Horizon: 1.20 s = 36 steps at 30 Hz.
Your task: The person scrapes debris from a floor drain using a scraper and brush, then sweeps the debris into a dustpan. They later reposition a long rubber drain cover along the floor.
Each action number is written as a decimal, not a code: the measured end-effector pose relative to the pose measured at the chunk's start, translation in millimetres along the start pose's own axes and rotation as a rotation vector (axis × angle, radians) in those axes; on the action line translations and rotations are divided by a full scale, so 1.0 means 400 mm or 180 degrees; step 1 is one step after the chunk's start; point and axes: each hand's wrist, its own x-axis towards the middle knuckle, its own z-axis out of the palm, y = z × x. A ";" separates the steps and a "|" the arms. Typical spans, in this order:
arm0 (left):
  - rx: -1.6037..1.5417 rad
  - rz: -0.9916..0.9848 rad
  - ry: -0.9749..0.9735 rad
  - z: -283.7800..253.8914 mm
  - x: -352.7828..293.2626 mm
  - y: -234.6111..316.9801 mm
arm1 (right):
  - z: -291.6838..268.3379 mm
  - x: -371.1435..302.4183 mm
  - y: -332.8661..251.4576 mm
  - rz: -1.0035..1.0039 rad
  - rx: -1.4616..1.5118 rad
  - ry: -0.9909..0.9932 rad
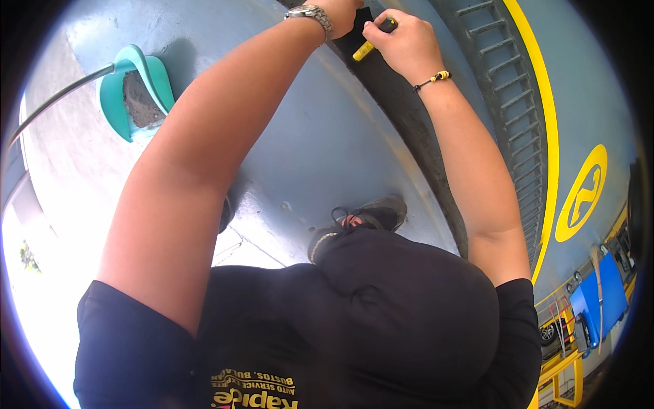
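Observation:
My right hand (409, 44) is closed, its thumb and fingers pinching a short stick-shaped tool (363, 52) with a yellow end and a black part. The tool's yellow end points down and left; its exact kind is unclear. A wristwatch circles the wrist of my left hand (338, 16), which is at the top edge, left of the right hand. Its fingers are largely cut off by the picture's edge, so what they hold does not show. Between the two hands lies a dark patch, part of a long dark strip (409, 126) along the grey floor.
A teal long-handled dustpan (154, 75) with grey dirt in it stands at the left. Right of my right arm runs a metal floor grate (507, 71) beside a yellow line (550, 136). A blue panel (606, 293) and a tyre (548, 334) are at far right. My shoe (381, 213) rests below.

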 end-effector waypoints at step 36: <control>0.0115 -0.0176 0.0065 -0.052 0.006 -0.118 | -0.045 0.018 -0.052 0.0175 0.0026 0.0287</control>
